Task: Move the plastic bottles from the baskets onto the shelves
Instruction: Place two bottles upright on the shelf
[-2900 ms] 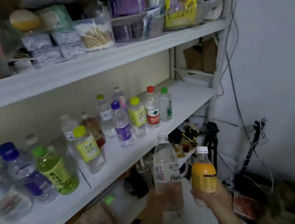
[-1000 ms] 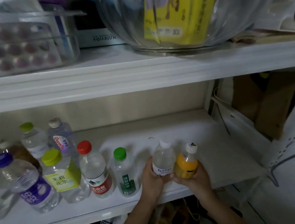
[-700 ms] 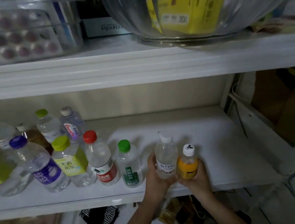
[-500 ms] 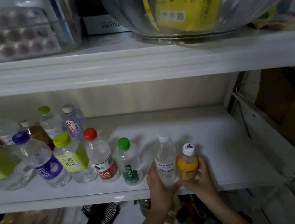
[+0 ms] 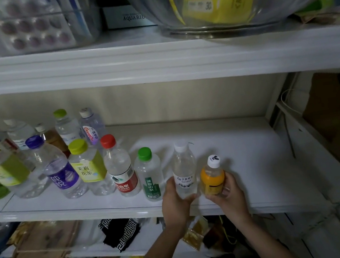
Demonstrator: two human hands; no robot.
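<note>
We judge both bottles to be rather light, though the orange one looks full and so is heavier. The smooth plastic can slip and thin walls dent, so the lower body is the good place to hold. Our left grip (image 5: pixel 173 201) is curled round the clear bottle (image 5: pixel 184 170), our right grip (image 5: pixel 231 196) round the orange bottle (image 5: pixel 212 177). Both bottles are upright at the front of the shelf (image 5: pixel 254 157), just beside the green-capped bottle (image 5: pixel 149 174). Whether their bases touch the shelf we cannot tell.
</note>
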